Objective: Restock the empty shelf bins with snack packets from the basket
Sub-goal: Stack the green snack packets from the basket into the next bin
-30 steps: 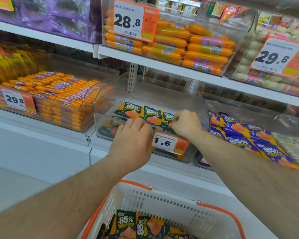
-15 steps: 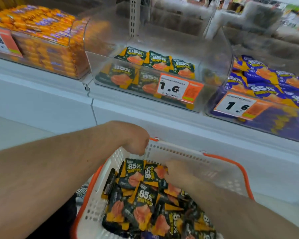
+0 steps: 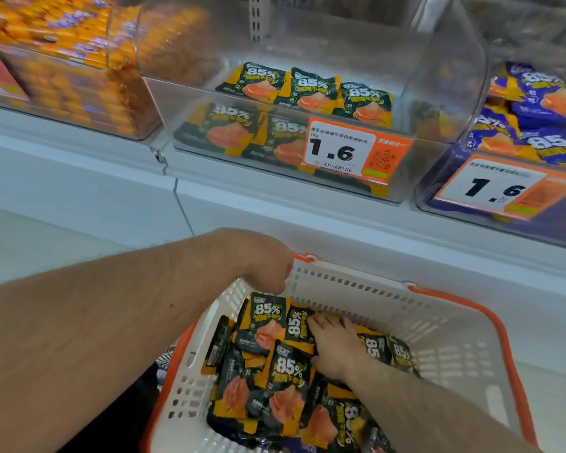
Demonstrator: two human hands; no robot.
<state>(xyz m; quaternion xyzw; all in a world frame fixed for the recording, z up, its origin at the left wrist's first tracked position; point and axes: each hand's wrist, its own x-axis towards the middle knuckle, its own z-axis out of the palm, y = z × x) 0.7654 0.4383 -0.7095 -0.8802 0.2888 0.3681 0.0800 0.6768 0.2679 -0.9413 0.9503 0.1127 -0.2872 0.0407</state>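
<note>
The white shelf holds the clear bin (image 3: 307,103), sparsely stocked. My right hand (image 3: 337,348) lies spread over snack packets (image 3: 285,377) in the near basket (image 3: 438,322); my left hand's (image 3: 265,263) grip I cannot tell. Best gather several flat together.

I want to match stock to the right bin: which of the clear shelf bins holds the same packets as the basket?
The middle bin, with the 1.6 price tag: its packets are black and orange like the basket's packets. The right bin holds purple ones, the left orange sticks.
</note>
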